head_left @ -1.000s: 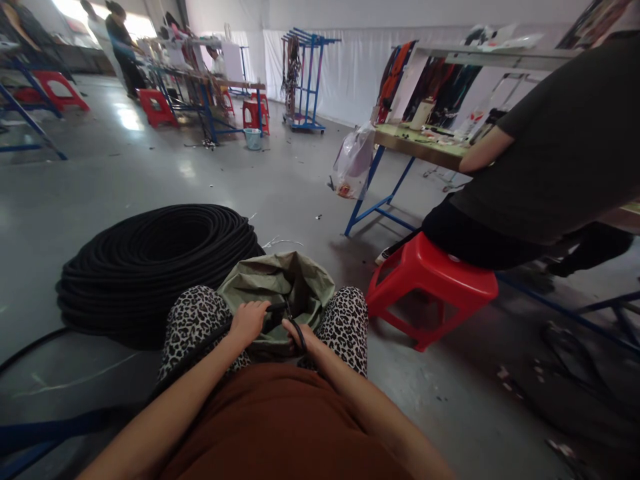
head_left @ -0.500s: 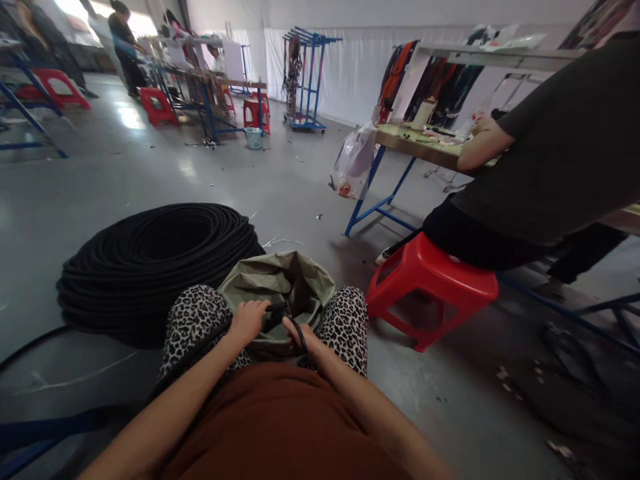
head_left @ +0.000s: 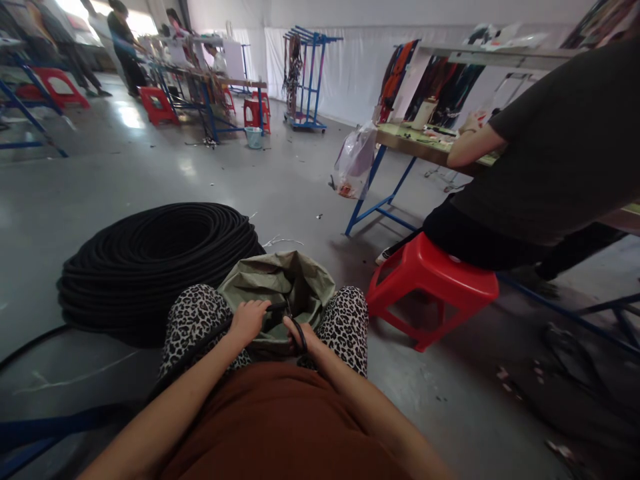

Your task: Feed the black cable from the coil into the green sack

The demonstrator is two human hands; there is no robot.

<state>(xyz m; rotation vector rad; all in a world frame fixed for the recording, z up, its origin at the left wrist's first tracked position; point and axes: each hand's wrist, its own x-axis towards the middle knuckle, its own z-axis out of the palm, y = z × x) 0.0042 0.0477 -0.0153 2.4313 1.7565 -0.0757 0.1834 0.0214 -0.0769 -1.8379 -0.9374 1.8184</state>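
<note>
My left hand (head_left: 249,321) is closed around a thick black cord (head_left: 210,339), whose short end pokes out past my fingers. The cord runs back along my left forearm. In my right hand (head_left: 299,332) are black-handled scissors (head_left: 301,335), with the blades at the cord's end. Whether the blades touch the cord I cannot tell. Both hands are over an open olive-green sack (head_left: 240,273) between my knees; its inside is dark. A large coil of black cord (head_left: 100,280) lies on the floor to the left of the sack.
A co-worker (head_left: 565,147) sits on a red stool (head_left: 430,267) at a workbench (head_left: 415,143) on the right. A clear plastic bag (head_left: 355,160) hangs from the bench corner. Farther back are a blue wheeled rack (head_left: 313,80), a light-blue bucket (head_left: 254,138) and more people at tables.
My hands, the cord and the scissors look almost unmoved. The co-worker on the right has shifted an arm slightly, and people in the far left background have moved.
</note>
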